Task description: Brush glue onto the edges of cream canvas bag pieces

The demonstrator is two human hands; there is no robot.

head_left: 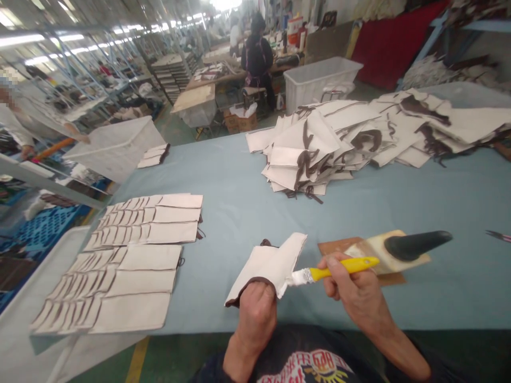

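My left hand point(257, 311) is closed on the dark-trimmed edge of a cream fabric pouch point(257, 260), with some of its fingers hidden inside the opening. In my right hand point(355, 292) is a paintbrush point(343, 267) with a yellow handle. Its white bristles touch the pouch's right corner. Just beyond the right hand, a pale block with a black handle point(417, 246) rests on a brown sheet point(339, 244) on the blue-green tabletop point(239, 175).
Overlapping rows of similar cream pieces point(136, 287) lie at the left. A large loose heap of cream pieces point(339, 138) with dark cords covers the far right. Dark-tipped tweezers or scissors point(499, 235) lie at the right edge. Plastic bins point(115, 141) and other people stand beyond.
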